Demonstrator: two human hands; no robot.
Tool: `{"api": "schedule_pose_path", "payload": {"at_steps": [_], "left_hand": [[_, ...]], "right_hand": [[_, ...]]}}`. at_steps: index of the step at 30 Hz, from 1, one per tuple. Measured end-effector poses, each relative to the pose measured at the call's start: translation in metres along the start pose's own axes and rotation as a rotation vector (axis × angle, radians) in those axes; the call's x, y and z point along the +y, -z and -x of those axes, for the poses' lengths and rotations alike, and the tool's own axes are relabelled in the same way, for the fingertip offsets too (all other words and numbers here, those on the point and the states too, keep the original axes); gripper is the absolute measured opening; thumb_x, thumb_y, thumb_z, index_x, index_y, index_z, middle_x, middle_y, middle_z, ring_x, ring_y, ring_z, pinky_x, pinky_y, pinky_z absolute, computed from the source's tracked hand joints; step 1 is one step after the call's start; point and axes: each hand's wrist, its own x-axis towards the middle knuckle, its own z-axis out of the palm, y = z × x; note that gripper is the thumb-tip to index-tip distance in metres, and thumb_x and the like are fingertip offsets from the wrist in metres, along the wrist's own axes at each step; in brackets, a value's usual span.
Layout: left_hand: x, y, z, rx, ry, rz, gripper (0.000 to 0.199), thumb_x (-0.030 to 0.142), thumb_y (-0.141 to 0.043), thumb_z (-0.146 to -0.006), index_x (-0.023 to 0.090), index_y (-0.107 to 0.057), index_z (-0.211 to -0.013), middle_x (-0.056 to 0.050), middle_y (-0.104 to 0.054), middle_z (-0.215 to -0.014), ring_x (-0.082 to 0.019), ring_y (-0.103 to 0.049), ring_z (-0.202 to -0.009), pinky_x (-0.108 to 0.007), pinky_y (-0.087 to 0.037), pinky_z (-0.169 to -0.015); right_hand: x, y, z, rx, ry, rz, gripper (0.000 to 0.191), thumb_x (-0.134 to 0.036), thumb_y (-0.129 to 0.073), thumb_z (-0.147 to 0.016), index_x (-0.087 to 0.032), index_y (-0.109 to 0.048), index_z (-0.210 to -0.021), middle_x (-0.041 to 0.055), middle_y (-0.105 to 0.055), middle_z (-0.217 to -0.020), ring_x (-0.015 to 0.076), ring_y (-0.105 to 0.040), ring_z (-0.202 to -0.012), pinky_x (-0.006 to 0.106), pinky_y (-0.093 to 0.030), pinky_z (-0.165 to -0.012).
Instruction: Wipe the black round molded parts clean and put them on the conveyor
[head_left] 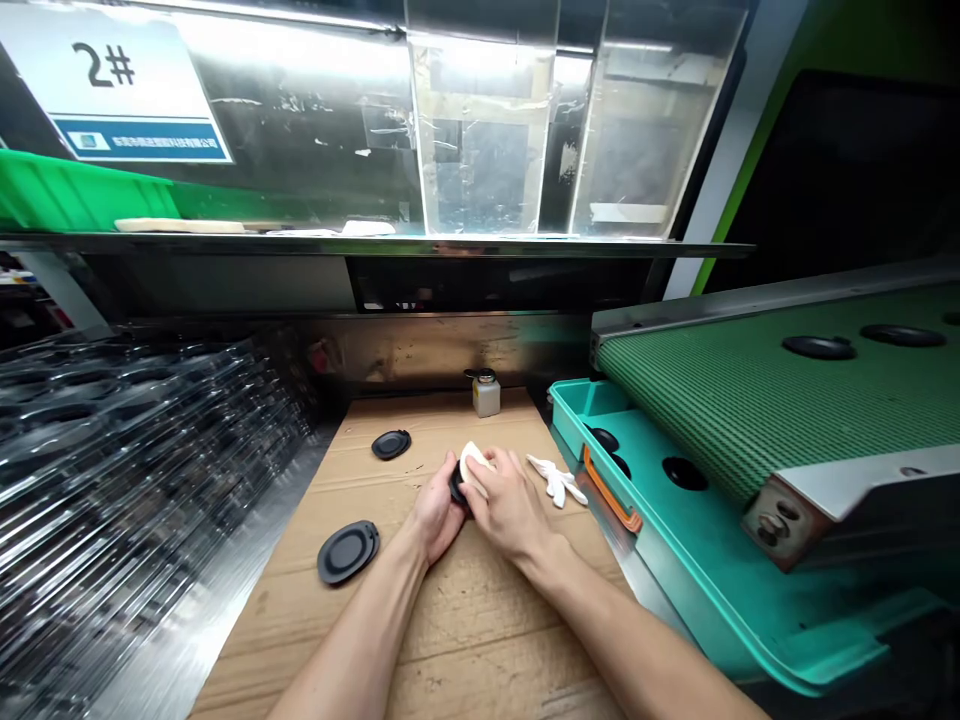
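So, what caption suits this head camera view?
Left hand holds a black oval part; right hand presses a white cloth to it, over cardboard.

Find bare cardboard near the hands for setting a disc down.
Widest: cardboard below the left hand and right hand. Smaller: between the upper black disc and the bottle. Crowded: right of the right hand, where the gloves lie beside the teal tray.

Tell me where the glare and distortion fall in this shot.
Head view: strip light glares off the clear acrylic panels and streaks across the stacked clear plastic trays; the wide lens skews the green mesh conveyor belt at the right; the bare left hand and bare right hand stay fairly sharp.
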Motion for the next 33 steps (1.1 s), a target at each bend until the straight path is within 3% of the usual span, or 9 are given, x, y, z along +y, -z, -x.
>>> {"api": "schedule_pose_path", "payload": {"at_steps": [5, 12, 16, 20, 25, 28, 33], "left_hand": [[0.000, 0.000, -0.001, -0.057, 0.014, 0.063, 0.032, 0.032, -0.044, -0.094, 0.010, -0.064, -0.105, -0.014, -0.070, -0.102, -0.022, -0.065, -0.096, -0.036, -0.051, -0.089], [0.005, 0.008, 0.000, -0.038, 0.074, 0.146, 0.030, 0.031, -0.044, -0.093, 0.017, -0.056, -0.116, -0.012, -0.067, -0.111, -0.022, -0.065, -0.099, -0.040, -0.049, -0.093], [0.005, 0.008, 0.000, -0.048, 0.031, 0.163, 0.028, 0.027, -0.041, -0.094, 0.013, -0.058, -0.111, -0.014, -0.066, -0.111, -0.022, -0.064, -0.101, -0.038, -0.049, -0.094], [0.005, 0.008, 0.000, -0.028, 0.054, 0.162, 0.028, 0.028, -0.040, -0.094, 0.012, -0.060, -0.105, -0.015, -0.067, -0.109, -0.023, -0.064, -0.101, -0.039, -0.049, -0.094], [0.008, 0.013, -0.001, -0.006, 0.053, 0.140, 0.033, 0.028, -0.037, -0.095, 0.009, -0.062, -0.103, -0.016, -0.068, -0.106, -0.024, -0.065, -0.101, -0.039, -0.052, -0.091], [0.009, 0.014, -0.002, -0.009, 0.063, 0.137, 0.032, 0.029, -0.039, -0.094, 0.009, -0.062, -0.104, -0.017, -0.067, -0.106, -0.024, -0.065, -0.100, -0.039, -0.053, -0.089], [0.010, 0.017, -0.002, 0.042, -0.020, 0.113, 0.029, 0.027, -0.038, -0.094, 0.009, -0.059, -0.102, -0.020, -0.065, -0.111, -0.026, -0.065, -0.101, -0.043, -0.054, -0.085]], "right_hand": [[0.003, -0.003, 0.002, 0.046, -0.114, 0.002, 0.029, -0.036, -0.050, -0.090, -0.026, -0.061, -0.115, 0.0086, -0.053, -0.105, 0.0223, -0.048, -0.098, 0.032, -0.041, -0.084], [-0.020, -0.007, 0.014, -0.090, 0.067, -0.107, 0.022, -0.033, -0.048, -0.090, -0.025, -0.062, -0.105, 0.0068, -0.052, -0.101, 0.0200, -0.046, -0.096, 0.030, -0.041, -0.084], [-0.012, -0.003, 0.012, -0.069, -0.036, -0.021, 0.027, -0.032, -0.043, -0.092, -0.023, -0.060, -0.111, 0.0087, -0.052, -0.101, 0.0210, -0.046, -0.096, 0.031, -0.041, -0.082], [-0.011, -0.003, 0.011, -0.099, 0.039, -0.025, 0.028, -0.034, -0.043, -0.092, -0.026, -0.059, -0.113, 0.0084, -0.052, -0.107, 0.0218, -0.045, -0.100, 0.031, -0.042, -0.083], [-0.018, -0.010, 0.013, -0.096, 0.025, 0.036, 0.031, -0.033, -0.042, -0.092, -0.026, -0.058, -0.117, 0.0097, -0.053, -0.109, 0.0230, -0.044, -0.102, 0.033, -0.042, -0.083], [-0.010, -0.012, 0.013, -0.101, 0.096, 0.027, 0.032, -0.036, -0.044, -0.091, -0.029, -0.058, -0.119, 0.0080, -0.053, -0.112, 0.0231, -0.045, -0.103, 0.033, -0.042, -0.082], [0.020, -0.005, 0.002, 0.067, -0.088, -0.042, 0.034, -0.030, -0.041, -0.093, -0.026, -0.056, -0.124, 0.0083, -0.055, -0.108, 0.0203, -0.050, -0.098, 0.032, -0.042, -0.087]]}}
